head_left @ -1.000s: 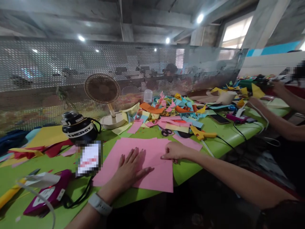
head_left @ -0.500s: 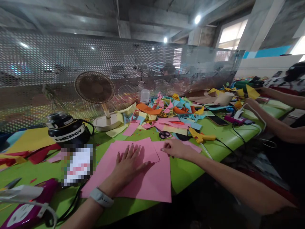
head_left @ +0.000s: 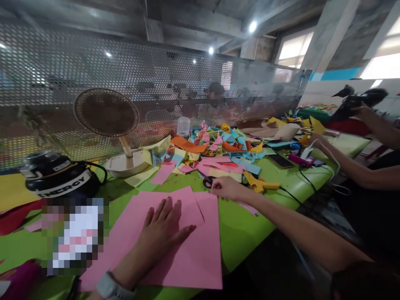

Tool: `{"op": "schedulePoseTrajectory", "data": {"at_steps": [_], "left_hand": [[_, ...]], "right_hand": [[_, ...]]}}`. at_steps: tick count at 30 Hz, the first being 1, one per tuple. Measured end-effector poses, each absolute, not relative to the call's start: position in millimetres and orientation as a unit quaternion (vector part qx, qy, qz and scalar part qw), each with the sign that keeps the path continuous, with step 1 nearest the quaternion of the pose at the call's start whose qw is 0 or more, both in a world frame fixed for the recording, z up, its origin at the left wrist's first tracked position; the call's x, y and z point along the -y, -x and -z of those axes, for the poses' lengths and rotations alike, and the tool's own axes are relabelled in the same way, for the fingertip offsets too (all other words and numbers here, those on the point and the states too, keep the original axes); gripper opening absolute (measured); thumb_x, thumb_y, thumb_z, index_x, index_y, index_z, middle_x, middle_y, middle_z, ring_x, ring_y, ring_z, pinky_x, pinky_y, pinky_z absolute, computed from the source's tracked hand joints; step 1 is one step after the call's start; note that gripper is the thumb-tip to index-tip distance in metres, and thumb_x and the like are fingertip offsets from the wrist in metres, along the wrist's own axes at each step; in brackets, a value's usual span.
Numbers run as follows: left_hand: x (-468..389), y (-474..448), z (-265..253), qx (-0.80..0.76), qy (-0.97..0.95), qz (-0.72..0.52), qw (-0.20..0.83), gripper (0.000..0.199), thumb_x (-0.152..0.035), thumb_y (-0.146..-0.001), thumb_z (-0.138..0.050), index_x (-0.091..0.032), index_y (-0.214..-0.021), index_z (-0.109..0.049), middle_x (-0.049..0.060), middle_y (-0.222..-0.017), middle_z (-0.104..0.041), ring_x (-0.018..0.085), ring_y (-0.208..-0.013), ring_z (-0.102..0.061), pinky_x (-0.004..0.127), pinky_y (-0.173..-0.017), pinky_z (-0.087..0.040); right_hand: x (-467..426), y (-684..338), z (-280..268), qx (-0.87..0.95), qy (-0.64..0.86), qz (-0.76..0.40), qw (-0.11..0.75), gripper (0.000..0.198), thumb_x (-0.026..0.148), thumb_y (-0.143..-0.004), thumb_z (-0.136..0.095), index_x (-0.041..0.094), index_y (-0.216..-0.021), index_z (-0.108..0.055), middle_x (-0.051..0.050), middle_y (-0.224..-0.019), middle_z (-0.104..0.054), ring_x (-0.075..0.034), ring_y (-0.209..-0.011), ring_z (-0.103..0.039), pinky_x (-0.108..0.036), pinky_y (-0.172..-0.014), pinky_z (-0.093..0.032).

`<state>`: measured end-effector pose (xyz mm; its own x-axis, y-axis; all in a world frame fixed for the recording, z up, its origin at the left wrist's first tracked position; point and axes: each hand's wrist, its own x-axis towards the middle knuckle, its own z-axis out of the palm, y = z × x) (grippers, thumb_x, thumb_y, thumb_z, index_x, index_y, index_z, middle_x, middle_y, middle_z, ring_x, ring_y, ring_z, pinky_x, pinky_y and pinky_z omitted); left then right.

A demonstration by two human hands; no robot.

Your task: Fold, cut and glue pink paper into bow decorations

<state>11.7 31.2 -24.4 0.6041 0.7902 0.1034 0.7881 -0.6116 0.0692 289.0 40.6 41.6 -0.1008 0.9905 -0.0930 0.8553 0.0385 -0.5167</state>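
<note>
My left hand [head_left: 165,227] lies flat with fingers spread on a smaller pink sheet [head_left: 190,206], which rests on a larger pink sheet [head_left: 195,266]. At the larger sheet's upper right corner, my right hand [head_left: 226,188] is curled with its fingers pressed together. Whatever it may hold is hidden. Just beyond its fingertips show the black handles of a pair of scissors [head_left: 207,182]; the rest of them is covered by paper and the hand. A yellow glue gun [head_left: 259,183] lies to the right of that hand.
Coloured paper scraps [head_left: 215,143] are heaped behind. A fan [head_left: 125,166] and a black bottle [head_left: 62,175] stand left. On the right lie a phone [head_left: 281,160] and a purple power bank-like box [head_left: 301,160] with cables. Another person's arm [head_left: 343,162] reaches in there.
My right hand has shifted slightly up toward the scissors, its fingers now more tightly curled. The left hand stays flat on the pink paper. The camera view has turned and dropped nearer.
</note>
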Motion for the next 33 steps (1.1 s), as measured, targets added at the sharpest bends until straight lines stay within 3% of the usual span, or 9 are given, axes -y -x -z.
{"op": "schedulePoseTrajectory", "data": {"at_steps": [5,9,15,21,25,30,33], "left_hand": [[-34,-11,33,-0.436,-0.897,-0.070,-0.018,0.078,-0.069,-0.086,-0.033,-0.020,-0.146,-0.038,0.015,-0.151,-0.038,0.038,-0.141,-0.028,0.061,-0.109,-0.025],[-35,-13,35,-0.455,-0.888,-0.060,-0.022,0.084,-0.074,-0.083,-0.035,-0.018,-0.146,-0.040,0.016,-0.152,-0.035,0.038,-0.140,-0.031,0.061,-0.109,-0.026],[-35,-11,36,-0.436,-0.896,-0.075,-0.042,0.081,-0.072,-0.083,-0.036,-0.019,-0.145,-0.041,0.016,-0.151,-0.037,0.037,-0.139,-0.033,0.061,-0.108,-0.029],[-34,-10,34,-0.429,-0.900,-0.072,-0.035,0.079,-0.069,-0.086,-0.035,-0.017,-0.145,-0.040,0.016,-0.151,-0.037,0.037,-0.140,-0.031,0.062,-0.107,-0.029],[-33,-15,28,-0.446,-0.893,-0.054,-0.015,0.083,-0.072,-0.084,-0.035,-0.016,-0.145,-0.041,0.016,-0.151,-0.036,0.038,-0.140,-0.030,0.063,-0.108,-0.027],[-34,-16,23,-0.462,-0.886,-0.034,0.006,0.086,-0.075,-0.082,-0.035,-0.016,-0.145,-0.041,0.017,-0.152,-0.033,0.038,-0.141,-0.028,0.061,-0.110,-0.025],[-35,-13,23,-0.450,-0.892,-0.047,0.013,0.083,-0.073,-0.083,-0.037,-0.020,-0.146,-0.040,0.014,-0.152,-0.036,0.037,-0.142,-0.027,0.059,-0.111,-0.024]], "right_hand": [[-77,-342,-75,0.640,0.750,-0.085,0.145,0.027,0.024,-0.094,-0.042,0.015,-0.107,-0.064,-0.010,-0.098,-0.072,-0.018,-0.083,-0.068,-0.026,-0.070,-0.049],[-96,-363,-73,0.624,0.778,-0.019,0.071,0.024,0.020,-0.085,-0.056,0.017,-0.107,-0.066,-0.011,-0.113,-0.069,-0.026,-0.107,-0.063,-0.031,-0.082,-0.048],[-115,-353,-61,0.645,0.762,0.008,-0.054,0.039,0.016,-0.076,-0.064,0.014,-0.115,-0.064,-0.018,-0.118,-0.067,-0.031,-0.109,-0.063,-0.034,-0.084,-0.049],[-118,-347,-70,0.673,0.735,0.051,-0.067,0.048,0.017,-0.077,-0.063,0.011,-0.124,-0.059,-0.021,-0.124,-0.061,-0.034,-0.121,-0.054,-0.042,-0.099,-0.041],[-109,-348,-87,0.673,0.737,0.057,-0.025,0.033,0.016,-0.082,-0.054,0.012,-0.113,-0.066,-0.021,-0.118,-0.063,-0.034,-0.119,-0.055,-0.041,-0.094,-0.043],[-90,-360,-105,0.637,0.770,0.011,0.035,0.018,0.019,-0.079,-0.054,0.016,-0.087,-0.071,-0.015,-0.093,-0.071,-0.029,-0.096,-0.065,-0.032,-0.075,-0.048],[-70,-365,-105,0.629,0.773,-0.021,0.081,0.019,0.019,-0.083,-0.049,0.015,-0.081,-0.067,-0.010,-0.082,-0.071,-0.024,-0.084,-0.067,-0.026,-0.065,-0.047]]}}
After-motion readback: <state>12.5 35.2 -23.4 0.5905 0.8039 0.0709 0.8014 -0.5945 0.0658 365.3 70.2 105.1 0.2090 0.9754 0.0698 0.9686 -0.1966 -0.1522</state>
